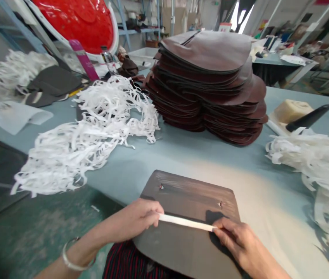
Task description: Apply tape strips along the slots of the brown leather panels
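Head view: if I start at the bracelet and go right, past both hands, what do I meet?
Bracelet, left hand, narrow white strip, right hand, loose pile of white strips.

Brown panel (pixel 179 248) partly below frame

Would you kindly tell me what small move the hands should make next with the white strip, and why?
I would probably press the white strip flat against the dark panel, since the left hand and right hand hold it stretched straight across that panel; whether it touches is hard to tell.
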{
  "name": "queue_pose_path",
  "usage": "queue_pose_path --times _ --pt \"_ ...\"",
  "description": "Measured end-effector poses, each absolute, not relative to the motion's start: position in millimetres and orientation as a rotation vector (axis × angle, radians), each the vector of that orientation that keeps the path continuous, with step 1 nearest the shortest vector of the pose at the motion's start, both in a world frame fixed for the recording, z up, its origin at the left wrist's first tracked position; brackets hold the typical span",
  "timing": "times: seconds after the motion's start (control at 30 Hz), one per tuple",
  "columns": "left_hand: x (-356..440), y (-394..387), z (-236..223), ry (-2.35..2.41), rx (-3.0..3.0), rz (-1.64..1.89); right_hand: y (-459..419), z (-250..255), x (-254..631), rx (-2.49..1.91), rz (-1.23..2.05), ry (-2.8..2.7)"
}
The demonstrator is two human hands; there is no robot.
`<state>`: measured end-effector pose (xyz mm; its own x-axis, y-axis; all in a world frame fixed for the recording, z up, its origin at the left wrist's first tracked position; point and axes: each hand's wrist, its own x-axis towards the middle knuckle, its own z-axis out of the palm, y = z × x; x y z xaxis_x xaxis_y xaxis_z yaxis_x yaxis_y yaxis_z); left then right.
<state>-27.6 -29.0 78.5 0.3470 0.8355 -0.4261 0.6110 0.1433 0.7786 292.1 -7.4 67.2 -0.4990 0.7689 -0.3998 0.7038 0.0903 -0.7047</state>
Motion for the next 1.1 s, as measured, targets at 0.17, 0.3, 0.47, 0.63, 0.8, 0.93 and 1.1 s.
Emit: queue_pose_path --times 0.17,0.3,0.47,0.63,0.8,0.93,1.1 --pt "-34.7 -4.5 63.3 1.64 1.4 0.465 16.3 57.2 299.2 -1.819 1.136 -2.039" --pt "-34.9 15.9 47.9 1.769 1.403 0.621 34.8 52.8 302.3 -1.787 1.084 -1.965" --pt "-32.5 28.1 37.8 1.932 1.393 0.653 43.4 42.0 306.6 -1.967 0.973 -1.83" --pt "-35.0 34.0 34.4 1.965 1.337 0.64 46.0 40.3 307.2 -1.941 1.032 -1.782" --pt "-39.4 36.7 26.1 1.984 1.25 0.629 51.9 41.3 303.1 -1.981 1.06 -1.647" --pt "-43.2 37.1 20.0 1.965 1.236 0.582 53.2 41.2 300.1 -1.948 1.063 -1.601" --pt "-44.4 41.1 22.6 1.977 1.212 0.45 53.3 37.8 299.1 -1.91 1.042 -1.542"
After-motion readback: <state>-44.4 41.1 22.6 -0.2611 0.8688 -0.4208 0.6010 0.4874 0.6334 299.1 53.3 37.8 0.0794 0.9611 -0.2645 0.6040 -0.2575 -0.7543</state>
